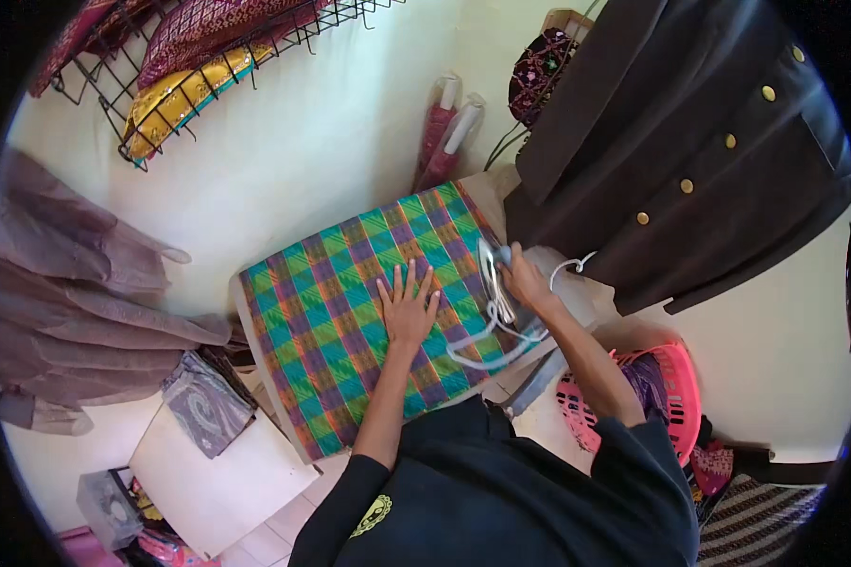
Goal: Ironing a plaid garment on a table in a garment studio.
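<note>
A plaid cloth in green, purple and orange [340, 312] lies spread flat over a padded ironing surface [264, 375]. My left hand [407, 312] rests palm down near its middle, fingers spread, holding nothing. In my right hand [528, 283] is the handle of an electric iron [495, 280], which stands at the right side of the cloth. Whether its soleplate presses fully on the fabric I cannot tell. The iron's white cord [482, 361] loops over the cloth's lower right part and passes behind my right wrist.
A dark coat with gold buttons [652, 156] hangs at the right. Below it stands a pink plastic basket [684, 397] holding cloth. A sheer mauve garment [99, 305] hangs at the left, above a white table [234, 489] with folded grey cloth [209, 407]. A black wire rack [284, 49] juts out overhead.
</note>
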Available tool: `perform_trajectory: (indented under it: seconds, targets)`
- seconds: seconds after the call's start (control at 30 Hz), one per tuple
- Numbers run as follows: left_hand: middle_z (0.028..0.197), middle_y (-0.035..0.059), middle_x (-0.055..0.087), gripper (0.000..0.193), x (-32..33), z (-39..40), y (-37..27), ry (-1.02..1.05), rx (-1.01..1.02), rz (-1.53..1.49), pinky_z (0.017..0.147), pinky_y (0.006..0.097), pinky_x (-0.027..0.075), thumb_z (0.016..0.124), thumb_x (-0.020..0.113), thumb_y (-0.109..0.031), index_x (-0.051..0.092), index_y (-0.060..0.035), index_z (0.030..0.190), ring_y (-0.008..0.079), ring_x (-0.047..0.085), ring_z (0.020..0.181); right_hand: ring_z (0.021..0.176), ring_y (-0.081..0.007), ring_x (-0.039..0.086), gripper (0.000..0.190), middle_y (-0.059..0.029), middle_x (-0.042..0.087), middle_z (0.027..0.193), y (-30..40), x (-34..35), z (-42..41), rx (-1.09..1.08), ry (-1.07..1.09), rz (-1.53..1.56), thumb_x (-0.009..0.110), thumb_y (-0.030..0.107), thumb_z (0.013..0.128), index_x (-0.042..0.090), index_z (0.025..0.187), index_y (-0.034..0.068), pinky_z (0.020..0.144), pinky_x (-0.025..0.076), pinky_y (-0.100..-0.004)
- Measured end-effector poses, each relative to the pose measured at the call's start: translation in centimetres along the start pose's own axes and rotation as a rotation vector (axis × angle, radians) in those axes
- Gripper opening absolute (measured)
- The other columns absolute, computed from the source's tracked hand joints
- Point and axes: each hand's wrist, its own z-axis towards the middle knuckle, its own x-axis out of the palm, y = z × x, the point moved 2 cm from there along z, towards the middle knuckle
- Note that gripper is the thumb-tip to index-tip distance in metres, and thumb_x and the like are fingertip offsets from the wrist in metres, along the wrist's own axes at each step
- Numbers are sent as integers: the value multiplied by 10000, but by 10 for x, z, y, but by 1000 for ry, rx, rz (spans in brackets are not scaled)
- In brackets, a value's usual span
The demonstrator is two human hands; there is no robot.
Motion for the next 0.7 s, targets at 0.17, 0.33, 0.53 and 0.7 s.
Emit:
perform_trajectory:
  seconds: [0.17,0.33,0.53,0.7]
  targets:
    - [1603,84,246,543,6,-10,-1,-23,-31,0,1170,619,76,1002,434,-462,369,-278,1509,328,191,1482,768,-545,608,426,-340,613,743,-50,-15,-101,-51,-7,-11,586,269,946,377,1216,14,681,454,-621]
    - [1599,123,240,574,1,-36,-23,-21,-67,-9,1173,612,78,1001,431,-448,356,-206,1517,352,192,1477,794,-550,611,402,-363,619,808,-64,-12,-105,90,-111,-30,588,255,941,382,1173,-1,711,476,-611]
    - [1592,109,268,554,-25,-70,-24,25,-38,-85,1185,567,105,990,455,-466,415,-226,1488,321,226,1471,782,-502,631,386,-294,644,808,-62,-23,-93,-178,74,-109,627,304,913,459,1184,87,706,498,-578]
    - [1595,90,269,524,-39,-91,-5,4,-93,-78,1187,539,119,973,502,-465,462,-275,1460,287,247,1470,826,-477,638,330,-268,656,827,-55,-24,-74,-34,-15,-162,642,320,900,508,1137,134,720,484,-573]
